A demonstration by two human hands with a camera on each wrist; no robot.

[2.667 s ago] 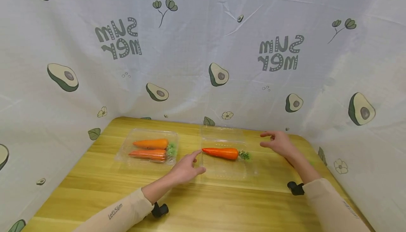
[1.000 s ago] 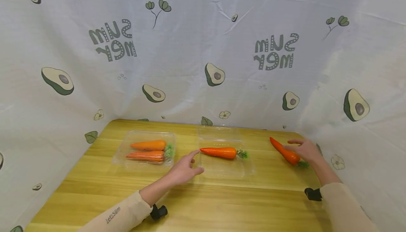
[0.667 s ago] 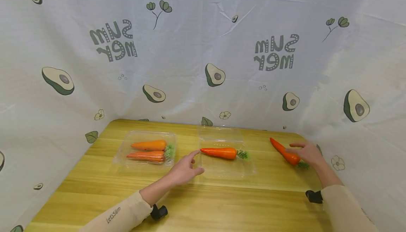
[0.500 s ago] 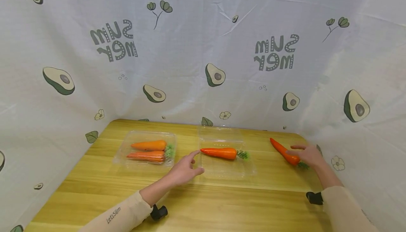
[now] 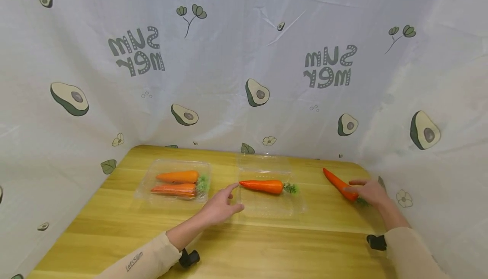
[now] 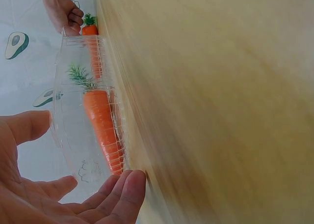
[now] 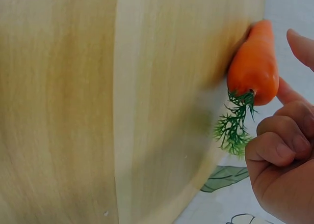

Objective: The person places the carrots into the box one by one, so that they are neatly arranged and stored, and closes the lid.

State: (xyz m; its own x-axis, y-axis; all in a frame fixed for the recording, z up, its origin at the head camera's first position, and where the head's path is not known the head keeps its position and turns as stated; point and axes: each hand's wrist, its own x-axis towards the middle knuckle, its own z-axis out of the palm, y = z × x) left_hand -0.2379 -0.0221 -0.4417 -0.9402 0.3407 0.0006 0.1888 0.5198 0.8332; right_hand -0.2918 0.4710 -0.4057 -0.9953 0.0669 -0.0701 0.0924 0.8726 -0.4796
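An opened clear plastic clamshell box (image 5: 263,207) sits mid-table with one orange carrot (image 5: 263,186) lying in it, leafy end to the right. My left hand (image 5: 218,208) is beside the box's left end, fingers relaxed and spread, fingertips right at its edge near the carrot's tip. To the right, another carrot (image 5: 337,181) lies slanted on the table outside the box, its green tuft (image 7: 235,123) partly behind my hand in the head view. Over its thick end is my right hand (image 5: 371,192), thumb and index finger apart, one finger touching the carrot's side, the other fingers curled in.
A second clear box (image 5: 141,186) at the left holds two carrots (image 5: 178,177) side by side. The wooden table (image 5: 244,245) ends at a printed curtain (image 5: 221,67) at the back and sides. Black wrist mounts (image 5: 188,258) sit under both forearms.
My right hand has moved right from near the middle box to the loose carrot, which its arm partly hid before, then drew slightly closer over it. My left hand stays at the box.
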